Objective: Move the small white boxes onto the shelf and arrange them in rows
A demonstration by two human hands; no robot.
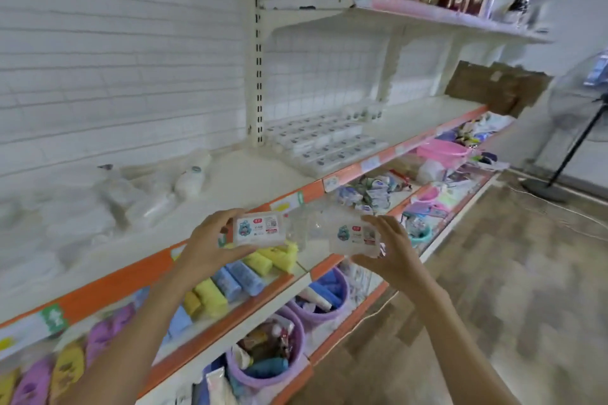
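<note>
My left hand (210,245) grips a small white box (260,228) with a blue-and-red label, held in front of the shelf's orange edge. My right hand (391,253) grips a second small white box (353,237) with the same label, at about the same height. Clear plastic wrap (309,223) hangs between the two boxes. Farther along the white shelf (250,181), several small white boxes (325,145) lie in flat rows beside the upright post.
Crumpled clear plastic bags and a white bottle (189,182) lie on the shelf at left. Lower shelves hold coloured rolls (230,283), purple tubs (273,362) and pink basins (442,151). A cardboard box (496,85) sits far right; a fan stand (572,154) is on the floor.
</note>
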